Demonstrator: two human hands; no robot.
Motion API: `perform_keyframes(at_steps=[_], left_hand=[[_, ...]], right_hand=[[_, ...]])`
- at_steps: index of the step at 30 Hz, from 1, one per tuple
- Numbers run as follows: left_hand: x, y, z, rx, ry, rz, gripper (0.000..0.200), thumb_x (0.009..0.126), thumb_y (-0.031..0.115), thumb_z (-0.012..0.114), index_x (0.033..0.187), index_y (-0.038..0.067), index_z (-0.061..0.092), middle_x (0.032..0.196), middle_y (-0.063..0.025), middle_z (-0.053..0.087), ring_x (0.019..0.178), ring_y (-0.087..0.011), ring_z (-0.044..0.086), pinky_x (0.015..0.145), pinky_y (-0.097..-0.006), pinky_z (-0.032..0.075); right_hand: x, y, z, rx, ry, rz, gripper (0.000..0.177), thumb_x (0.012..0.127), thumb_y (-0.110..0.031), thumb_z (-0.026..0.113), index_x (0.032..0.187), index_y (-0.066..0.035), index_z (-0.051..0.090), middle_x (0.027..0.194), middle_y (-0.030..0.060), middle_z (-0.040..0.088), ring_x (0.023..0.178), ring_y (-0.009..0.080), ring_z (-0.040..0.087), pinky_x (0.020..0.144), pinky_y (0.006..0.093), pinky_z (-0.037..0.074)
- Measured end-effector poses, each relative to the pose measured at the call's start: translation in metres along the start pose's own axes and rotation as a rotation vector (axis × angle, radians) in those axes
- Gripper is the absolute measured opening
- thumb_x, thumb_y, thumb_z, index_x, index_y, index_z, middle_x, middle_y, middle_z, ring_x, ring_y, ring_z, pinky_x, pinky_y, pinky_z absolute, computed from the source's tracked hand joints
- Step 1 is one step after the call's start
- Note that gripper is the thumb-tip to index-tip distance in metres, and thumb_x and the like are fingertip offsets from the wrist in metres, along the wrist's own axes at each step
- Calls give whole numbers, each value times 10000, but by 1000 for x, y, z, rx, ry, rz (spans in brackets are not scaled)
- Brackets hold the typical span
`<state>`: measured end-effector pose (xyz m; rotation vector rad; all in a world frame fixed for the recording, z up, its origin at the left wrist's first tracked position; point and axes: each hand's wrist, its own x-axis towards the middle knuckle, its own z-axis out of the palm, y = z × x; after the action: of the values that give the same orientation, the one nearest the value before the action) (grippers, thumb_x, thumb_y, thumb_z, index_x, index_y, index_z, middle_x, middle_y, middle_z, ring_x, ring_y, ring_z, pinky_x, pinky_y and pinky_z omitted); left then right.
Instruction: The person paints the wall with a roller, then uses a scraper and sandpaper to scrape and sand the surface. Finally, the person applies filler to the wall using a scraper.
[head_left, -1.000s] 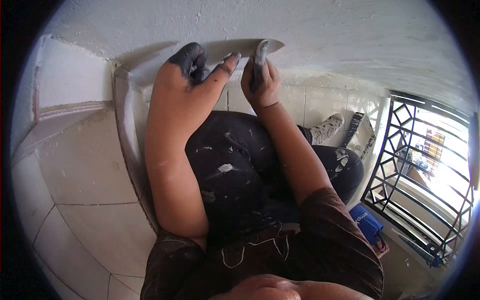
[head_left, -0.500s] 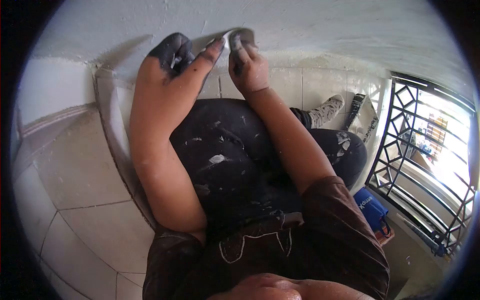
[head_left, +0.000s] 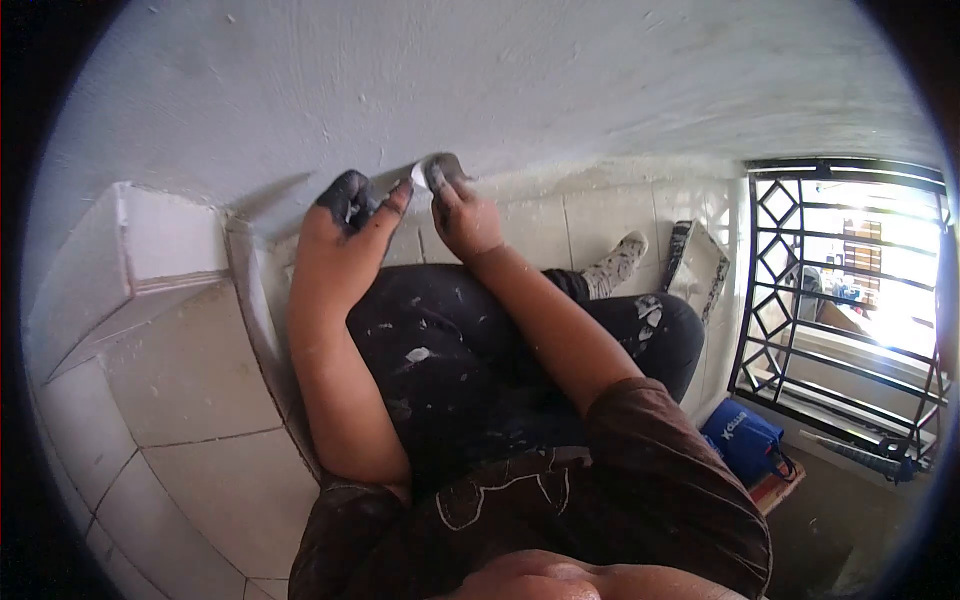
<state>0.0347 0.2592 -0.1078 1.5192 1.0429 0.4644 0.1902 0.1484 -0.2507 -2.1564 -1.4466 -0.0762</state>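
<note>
My left hand [head_left: 345, 228], its fingers dark-stained, is curled in front of the wall; whatever is inside the curl is hidden. Its thumb reaches toward a dab of white paste [head_left: 418, 177]. Just to the right, my right hand [head_left: 467, 218] is closed on a small, flat grey piece [head_left: 448, 162], shaped like a scraper blade, with the white paste at its left edge. Both hands are close together near the base of the grey-white wall [head_left: 420, 80], above my paint-spotted dark trousers [head_left: 440, 330].
Cream tiles [head_left: 590, 222] line the lower wall. A paint-smeared tray [head_left: 700, 265] lies past my sock-covered foot [head_left: 615, 265]. On the right are a black metal grille [head_left: 780, 270] and a blue bag [head_left: 742, 432]. A raised tiled ledge [head_left: 195, 370] runs along the left.
The view has tilted up, so more wall shows and the hands appear lower. Both hands remain close together, with the grey piece still in my right hand.
</note>
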Motion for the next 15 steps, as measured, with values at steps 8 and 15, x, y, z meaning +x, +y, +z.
perform_keyframes(at_steps=[8, 15], left_hand=[[-2, 1, -9, -6, -81, -87, 681, 811, 421, 774, 1125, -150, 577, 991, -152, 653, 908, -165, 590, 834, -296, 481], [1, 5, -6, 56, -49, -65, 715, 801, 438, 778, 1160, -143, 565, 1033, -173, 645, 962, -208, 600, 879, -315, 471]], right_hand=[[15, -18, -5, 114, 168, -7, 323, 799, -49, 642, 1114, -11, 585, 907, 200, 631, 717, 408, 628, 594, 467, 519], [-2, 9, 8, 6, -13, -48, 523, 811, -93, 646, 1322, -132, 540, 872, 151, 640, 723, 353, 651, 593, 439, 539]])
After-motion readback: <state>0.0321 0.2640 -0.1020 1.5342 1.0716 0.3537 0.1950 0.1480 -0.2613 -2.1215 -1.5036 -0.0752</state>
